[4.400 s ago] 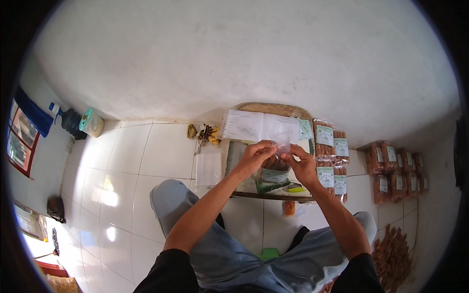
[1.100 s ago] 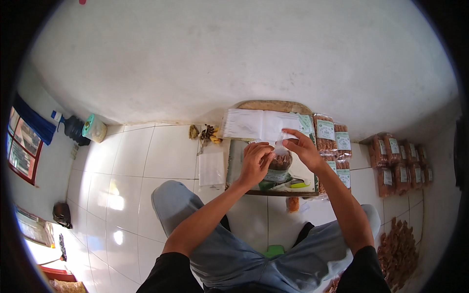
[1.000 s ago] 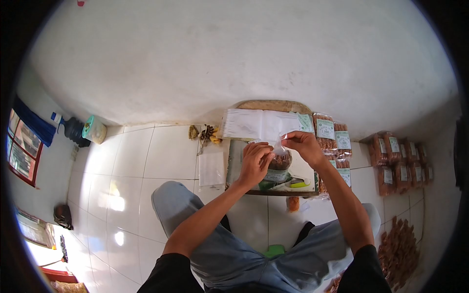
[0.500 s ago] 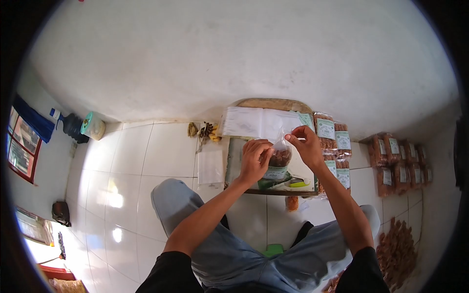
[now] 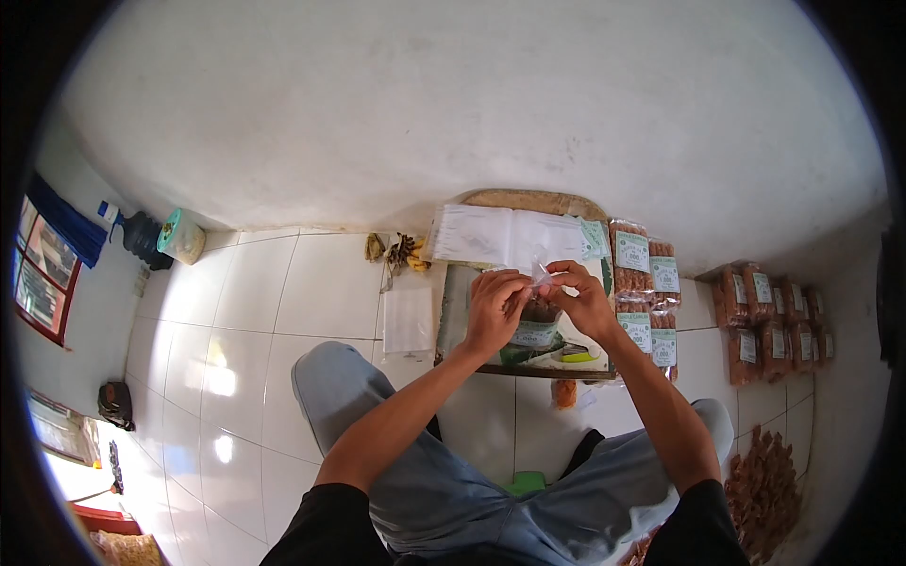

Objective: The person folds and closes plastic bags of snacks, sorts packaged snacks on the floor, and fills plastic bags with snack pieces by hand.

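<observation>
A clear plastic bag (image 5: 536,330) of brown snacks with a pale green label stands on the small table (image 5: 455,316). Its gathered top is pinched by my left hand (image 5: 495,307) from the left and by my right hand (image 5: 578,300) from the right, the fingertips close together. Just right of the bag's base lies a yellow-green tool (image 5: 577,357), perhaps a cutter. Behind my hands, flat clear bags (image 5: 472,236) are spread beside green printed labels (image 5: 595,239). My fingers partly hide the bag's upper part.
Filled, labelled packs (image 5: 632,259) line the table's right side, and more packs (image 5: 746,302) are stacked by the right wall. Loose brown snacks (image 5: 763,486) lie at lower right. Clear bags (image 5: 408,321) and bananas (image 5: 415,259) are left of the table. An orange packet (image 5: 564,393) is below its front edge.
My right hand was raised at the bag's upper tip half a second ago; it has come down and in beside my left hand. The bag's top is now bunched between both hands.
</observation>
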`<action>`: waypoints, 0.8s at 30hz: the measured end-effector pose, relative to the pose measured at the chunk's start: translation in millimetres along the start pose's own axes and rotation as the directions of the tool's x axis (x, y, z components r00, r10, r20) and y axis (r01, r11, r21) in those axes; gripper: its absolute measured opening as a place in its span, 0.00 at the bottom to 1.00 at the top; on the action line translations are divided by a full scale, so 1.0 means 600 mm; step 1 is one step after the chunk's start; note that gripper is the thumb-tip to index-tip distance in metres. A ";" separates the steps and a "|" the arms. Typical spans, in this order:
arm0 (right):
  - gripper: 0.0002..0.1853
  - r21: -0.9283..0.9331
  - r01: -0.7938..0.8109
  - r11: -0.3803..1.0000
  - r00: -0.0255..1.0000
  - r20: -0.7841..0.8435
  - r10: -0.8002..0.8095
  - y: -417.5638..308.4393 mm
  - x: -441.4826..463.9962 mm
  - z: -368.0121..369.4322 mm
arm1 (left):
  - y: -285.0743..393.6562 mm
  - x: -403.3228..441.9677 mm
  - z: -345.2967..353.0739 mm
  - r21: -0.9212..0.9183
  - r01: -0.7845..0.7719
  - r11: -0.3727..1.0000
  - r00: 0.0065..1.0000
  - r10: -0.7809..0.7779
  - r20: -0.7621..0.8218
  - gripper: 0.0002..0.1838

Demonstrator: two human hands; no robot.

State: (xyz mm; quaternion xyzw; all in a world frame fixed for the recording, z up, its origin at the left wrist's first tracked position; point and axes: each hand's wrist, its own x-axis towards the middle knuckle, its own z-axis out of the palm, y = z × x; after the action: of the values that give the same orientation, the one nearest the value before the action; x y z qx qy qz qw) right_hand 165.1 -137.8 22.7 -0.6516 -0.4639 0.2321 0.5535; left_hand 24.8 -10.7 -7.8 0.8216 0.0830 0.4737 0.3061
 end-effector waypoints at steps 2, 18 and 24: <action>0.09 0.045 -0.066 0.997 0.997 0.043 0.064 -0.008 0.000 0.002 | 0.001 0.000 -0.001 0.038 -0.006 0.999 1.000 0.006 0.004 0.06; 0.07 0.243 -0.143 0.960 0.986 0.115 0.118 0.011 -0.004 0.010 | 0.002 -0.010 -0.001 0.103 -0.047 0.994 0.998 0.042 0.050 0.12; 0.09 -0.131 0.148 0.980 0.984 0.115 -0.133 0.017 0.005 -0.005 | 0.000 -0.004 -0.008 0.076 -0.068 0.995 0.997 0.064 0.051 0.10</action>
State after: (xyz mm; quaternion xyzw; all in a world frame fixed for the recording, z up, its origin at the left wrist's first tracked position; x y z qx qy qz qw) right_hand 172.2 -136.3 14.4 -0.6411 -0.5524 0.1935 0.4964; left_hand 19.4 -9.7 -7.7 0.8464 0.0668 0.4599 0.2600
